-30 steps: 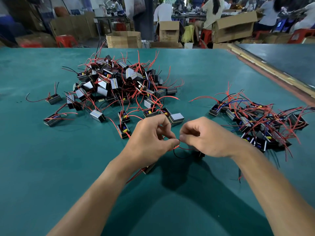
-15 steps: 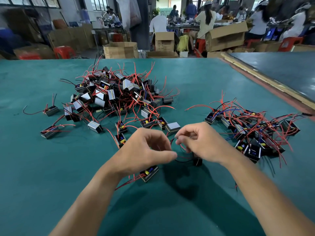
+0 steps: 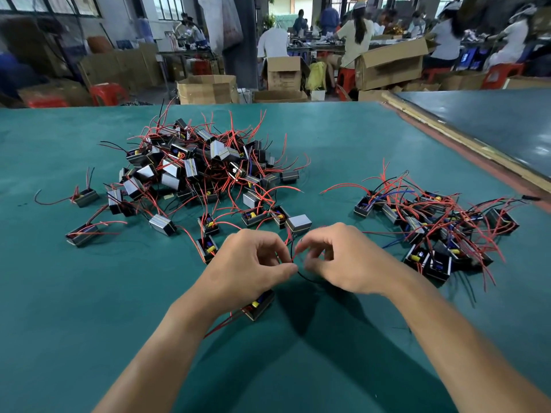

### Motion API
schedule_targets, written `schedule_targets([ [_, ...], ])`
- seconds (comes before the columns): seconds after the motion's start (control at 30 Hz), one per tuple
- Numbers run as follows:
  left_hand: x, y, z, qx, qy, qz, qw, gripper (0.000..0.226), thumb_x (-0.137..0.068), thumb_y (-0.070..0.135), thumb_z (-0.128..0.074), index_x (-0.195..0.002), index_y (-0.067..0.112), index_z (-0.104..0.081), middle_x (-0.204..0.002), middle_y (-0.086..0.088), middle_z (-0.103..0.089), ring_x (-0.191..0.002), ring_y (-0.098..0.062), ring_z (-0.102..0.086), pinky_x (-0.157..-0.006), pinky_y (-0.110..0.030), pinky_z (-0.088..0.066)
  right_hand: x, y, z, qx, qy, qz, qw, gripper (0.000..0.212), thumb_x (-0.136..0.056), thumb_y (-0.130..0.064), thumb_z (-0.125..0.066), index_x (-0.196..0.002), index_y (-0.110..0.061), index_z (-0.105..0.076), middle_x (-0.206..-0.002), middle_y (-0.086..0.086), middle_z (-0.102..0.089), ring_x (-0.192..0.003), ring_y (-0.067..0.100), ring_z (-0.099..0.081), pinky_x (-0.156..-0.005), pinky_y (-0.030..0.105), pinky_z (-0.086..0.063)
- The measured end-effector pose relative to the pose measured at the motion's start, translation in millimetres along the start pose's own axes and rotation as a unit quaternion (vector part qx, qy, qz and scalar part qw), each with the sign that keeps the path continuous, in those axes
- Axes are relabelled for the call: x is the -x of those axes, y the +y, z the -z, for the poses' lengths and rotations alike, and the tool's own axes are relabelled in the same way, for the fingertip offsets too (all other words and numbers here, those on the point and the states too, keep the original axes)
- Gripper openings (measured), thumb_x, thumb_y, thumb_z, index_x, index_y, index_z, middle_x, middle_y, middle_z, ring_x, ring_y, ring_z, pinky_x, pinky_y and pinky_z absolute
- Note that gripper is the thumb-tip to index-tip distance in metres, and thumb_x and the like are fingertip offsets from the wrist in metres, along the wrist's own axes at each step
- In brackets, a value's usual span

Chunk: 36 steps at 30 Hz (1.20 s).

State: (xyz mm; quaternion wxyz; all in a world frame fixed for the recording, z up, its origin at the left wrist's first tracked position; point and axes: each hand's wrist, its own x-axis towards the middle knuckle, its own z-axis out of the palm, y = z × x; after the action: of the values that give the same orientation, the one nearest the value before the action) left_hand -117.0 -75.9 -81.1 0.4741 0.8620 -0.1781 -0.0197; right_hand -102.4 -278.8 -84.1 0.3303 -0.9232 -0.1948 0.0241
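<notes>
Head camera looked down at two bare hands that met over the green worktop (image 3: pixel 89 293). The left hand (image 3: pixel 247 269) pinched two thin wires (image 3: pixel 294 254), one red and one black, between thumb and finger. The right hand (image 3: pixel 348 260) had its fingers curled close on the same wires, though it looked a bit blurry. The wires rose up between the hands, and the black one looped low under the right hand.

A little box (image 3: pixel 260 304) lay on the worktop, half hidden under the left wrist. Its long side ran from near-left to far-right, its open top faced up, and red wires trailed out toward the near-left.

A big pile (image 3: pixel 193 168) of the same boxes sat behind the left hand. A small pile (image 3: pixel 432 222) sat to the right.
</notes>
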Motion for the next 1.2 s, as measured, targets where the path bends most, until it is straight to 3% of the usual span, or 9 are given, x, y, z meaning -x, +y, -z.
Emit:
schedule_targets([
  [0.2,0.6,-0.2,-1.2,-0.026,-0.028,-0.004,0.999,0.012,-0.083,0.025,-0.076,-0.073,0.024,-0.07,-0.051,0.008,-0.058,-0.046,-0.011,-0.046,-0.051,-0.027,-0.041,-3.9,4.3,2.7,-0.078,0.042,-0.041,0.995,0.026,-0.089,-0.013,-0.052,-0.094,-0.038,-0.051,-0.073,-0.013,-0.064,-0.049,0.009,-0.052,-0.054,0.031,-0.049],
  [0.3,-0.5,-1.4,-1.5,-0.038,-0.008,0.001,0.999,0.01,-0.086,0.025,-0.073,-0.076,0.022,-0.073,-0.05,0.003,-0.058,-0.043,-0.01,-0.044,-0.049,-0.029,-0.042,-4.6,3.2,6.1,-0.13,0.05,-0.036,0.99,0.02,-0.095,-0.021,-0.047,-0.088,-0.04,-0.049,-0.067,-0.007,-0.064,-0.045,0.013,-0.053,-0.047,0.027,-0.046],
  [0.47,-1.5,-4.1,-3.0,-0.051,0.003,0.018,0.999,0.007,-0.088,0.026,-0.07,-0.083,0.023,-0.075,-0.051,0.001,-0.06,-0.041,-0.009,-0.043,-0.048,-0.024,-0.041,-1.1,1.0,10.4,-0.109,0.084,0.023,0.99,0.014,-0.091,-0.022,-0.052,-0.092,-0.036,-0.055,-0.073,-0.008,-0.064,-0.054,0.025,-0.061,-0.062,0.04,-0.053],
  [0.6,-1.4,-4.7,-4.1,-0.026,0.015,0.035,0.999,0.009,-0.09,0.022,-0.068,-0.084,0.021,-0.074,-0.045,0.011,-0.054,-0.038,-0.003,-0.045,-0.044,-0.016,-0.036,2.0,-7.5,10.2,-0.098,0.074,0.046,0.991,0.01,-0.085,-0.031,-0.056,-0.085,-0.027,-0.065,-0.07,-0.014,-0.066,-0.061,0.026,-0.061,-0.063,0.035,-0.051],
  [0.7,-1.0,-3.3,-3.7,-0.018,0.024,0.033,0.999,0.019,-0.09,0.024,-0.067,-0.072,0.02,-0.071,-0.046,0.01,-0.046,-0.042,-0.008,-0.038,-0.049,-0.022,-0.033,2.9,-9.3,8.9,-0.112,0.045,0.039,0.992,0.016,-0.092,-0.023,-0.059,-0.079,-0.017,-0.068,-0.068,0.003,-0.068,-0.056,0.021,-0.057,-0.063,0.041,-0.051],
  [0.77,-0.8,-1.4,-2.1,-0.027,0.034,0.022,0.999,0.022,-0.09,0.025,-0.066,-0.07,0.018,-0.069,-0.05,0.008,-0.044,-0.05,-0.011,-0.034,-0.052,-0.027,-0.032,3.5,-11.3,7.1,-0.083,0.038,0.046,0.995,0.017,-0.092,-0.018,-0.062,-0.077,-0.017,-0.069,-0.063,-0.005,-0.064,-0.055,0.01,-0.052,-0.063,0.038,-0.049],
  [0.9,-1.5,1.0,-0.4,-0.01,0.038,0.01,0.999,0.027,-0.092,0.024,-0.065,-0.067,0.014,-0.067,-0.054,0.007,-0.04,-0.054,-0.01,-0.031,-0.053,-0.029,-0.029,3.6,-15.0,3.7,-0.093,0.1,0.058,0.989,0.02,-0.092,-0.018,-0.066,-0.072,-0.019,-0.069,-0.056,-0.013,-0.061,-0.051,0.006,-0.052,-0.056,0.025,-0.045],
  [1.07,-2.4,-0.7,-1.6,-0.006,0.052,0.026,0.998,0.03,-0.092,0.026,-0.064,-0.065,0.013,-0.064,-0.049,0.006,-0.038,-0.05,-0.014,-0.029,-0.05,-0.028,-0.026,0.9,-18.0,7.7,-0.197,0.223,0.059,0.953,0.021,-0.091,-0.003,-0.065,-0.076,-0.015,-0.072,-0.069,0.004,-0.071,-0.057,0.014,-0.067,-0.061,0.03,-0.059],
  [1.2,-3.2,-1.7,-0.3,-0.006,0.071,0.031,0.997,0.029,-0.093,0.026,-0.061,-0.069,0.011,-0.067,-0.05,-0.001,-0.047,-0.049,-0.015,-0.036,-0.051,-0.03,-0.032,4.2,-20.2,7.7,-0.215,0.202,0.061,0.954,0.024,-0.086,-0.006,-0.07,-0.069,-0.022,-0.07,-0.069,0.004,-0.072,-0.057,0.017,-0.07,-0.06,0.036,-0.058],
])
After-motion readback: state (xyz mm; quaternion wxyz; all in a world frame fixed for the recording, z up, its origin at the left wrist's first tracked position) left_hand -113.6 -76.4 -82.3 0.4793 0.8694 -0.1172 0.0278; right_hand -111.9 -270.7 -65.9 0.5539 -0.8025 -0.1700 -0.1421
